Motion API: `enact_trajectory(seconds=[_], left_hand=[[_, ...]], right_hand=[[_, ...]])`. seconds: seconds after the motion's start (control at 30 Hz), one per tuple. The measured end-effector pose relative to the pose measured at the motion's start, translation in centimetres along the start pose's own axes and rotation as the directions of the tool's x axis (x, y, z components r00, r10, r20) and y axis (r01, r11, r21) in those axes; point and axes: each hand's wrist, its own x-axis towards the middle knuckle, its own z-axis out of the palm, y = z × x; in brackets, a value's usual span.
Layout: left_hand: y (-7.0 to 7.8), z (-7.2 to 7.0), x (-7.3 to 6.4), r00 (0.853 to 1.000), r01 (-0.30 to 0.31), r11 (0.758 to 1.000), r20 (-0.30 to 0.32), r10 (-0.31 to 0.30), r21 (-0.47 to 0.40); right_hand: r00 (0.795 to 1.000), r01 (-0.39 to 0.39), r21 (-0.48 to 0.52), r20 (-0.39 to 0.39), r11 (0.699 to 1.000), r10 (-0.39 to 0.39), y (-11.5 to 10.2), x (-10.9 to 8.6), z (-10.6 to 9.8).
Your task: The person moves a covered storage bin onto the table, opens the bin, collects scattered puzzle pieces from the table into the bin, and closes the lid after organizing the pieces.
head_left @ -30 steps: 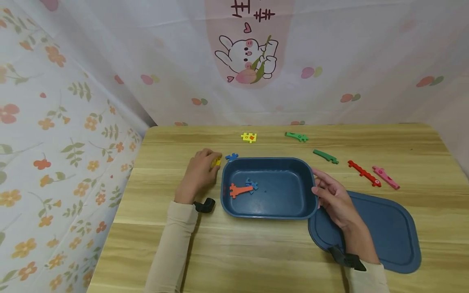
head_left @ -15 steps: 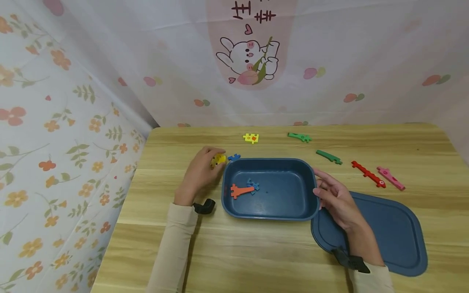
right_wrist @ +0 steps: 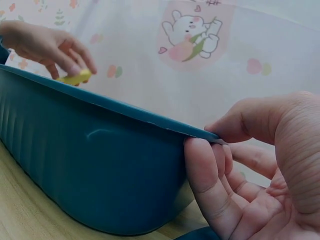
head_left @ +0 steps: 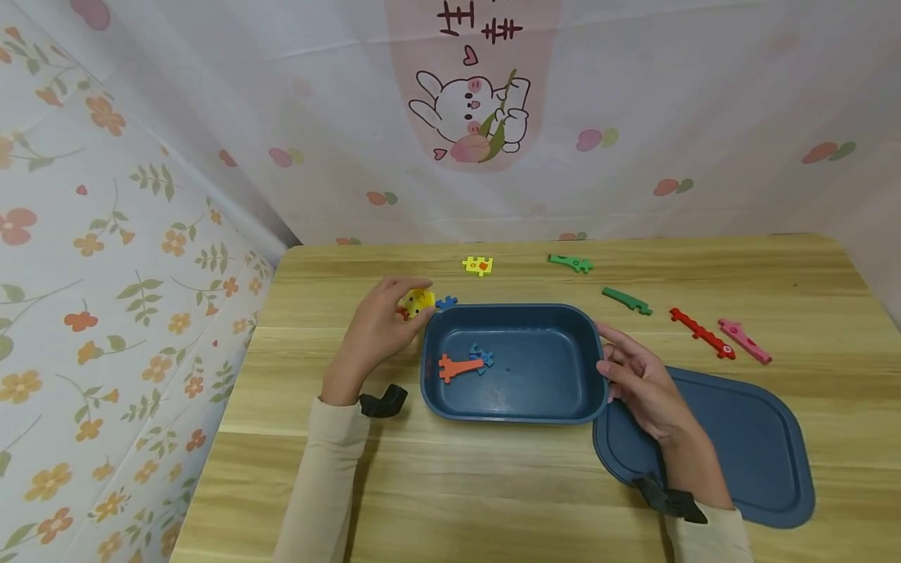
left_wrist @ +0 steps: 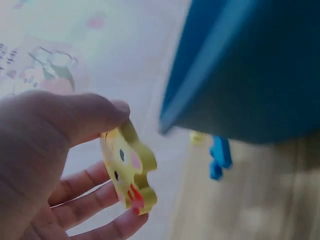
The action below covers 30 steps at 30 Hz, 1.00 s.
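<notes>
Lifted since earlier, black-eyed yellow piece [left_wrist: 123, 165] is pinched by left hand [head_left: 383, 327], ten o'clock of box [head_left: 542, 371]; right hand [head_left: 644, 387] grips three-o'clock rim [right_wrist: 125, 108].

- The box wall [right_wrist: 115, 170] bars my left fingers [left_wrist: 85, 204] from the side.
- Its open top lets me in from above.
- A blue piece [head_left: 446, 303] crowds its far-left corner.

In the head view, the wooden table [head_left: 521, 493] is softly and evenly lit, with a shadow cast beside the left sleeve [head_left: 320, 477]. In the left wrist view, the pale cloth [left_wrist: 135, 40] is washed out at upper left and the blue box [left_wrist: 250, 85] is blurred, while a dimmer, bluish cast is seen in the right wrist view, where the left hand [right_wrist: 52, 47] is softly rendered.
</notes>
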Motion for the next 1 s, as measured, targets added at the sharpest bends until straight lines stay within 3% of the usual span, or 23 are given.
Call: enact_trajectory(seconds=[0.27,0.6,0.73,1.0], left_hand=[[2.3,-0.1,-0.4,0.992,-0.082,0.984,0.082,0.095,-0.157],[4.5,1.8,-0.4,0.957,-0.220,0.963,0.156,0.244,-0.157],[5.1,2.5,-0.6,0.950,-0.231,0.964,0.182,0.253,-0.135],[5.8,4.3,-1.0,0.937,-0.193,0.978,0.282,0.207,-0.077]], right_hand=[[1.000,0.002,-0.014,-0.002,1.000,-0.002,0.0,0.0,0.0],[1.000,-0.008,-0.015,-0.021,1.000,0.007,-0.2,0.4,0.1],[1.000,-0.009,-0.007,-0.025,1.000,0.009,-0.2,0.3,0.1],[0.998,-0.015,-0.016,-0.056,1.000,0.014,0.0,0.2,0.1]])
